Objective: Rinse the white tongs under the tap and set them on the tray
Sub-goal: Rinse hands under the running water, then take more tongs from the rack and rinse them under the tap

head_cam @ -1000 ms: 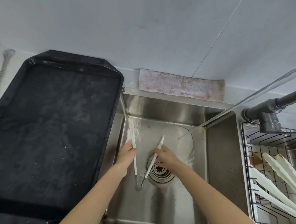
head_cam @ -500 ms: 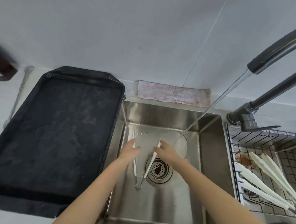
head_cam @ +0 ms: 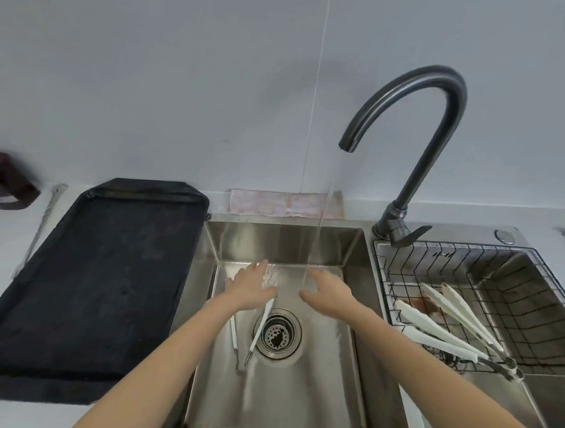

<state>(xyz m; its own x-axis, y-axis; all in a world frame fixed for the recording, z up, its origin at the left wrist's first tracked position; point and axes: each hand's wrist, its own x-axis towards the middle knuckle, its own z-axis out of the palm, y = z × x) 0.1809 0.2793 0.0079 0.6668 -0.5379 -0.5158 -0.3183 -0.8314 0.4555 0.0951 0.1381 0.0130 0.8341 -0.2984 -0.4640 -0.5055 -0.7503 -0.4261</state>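
the black tray lies on the counter just left of the steel sink. the tap runs a thin stream into the basin, landing between the two hands. the left hand rests flat, fingers spread, over the tips of the white tongs. the right hand hovers beside it, fingers relaxed, holding nothing. the tongs lie on the basin floor beside the drain, long axis running front to back, hinge end toward the person, arms splayed toward the back wall.
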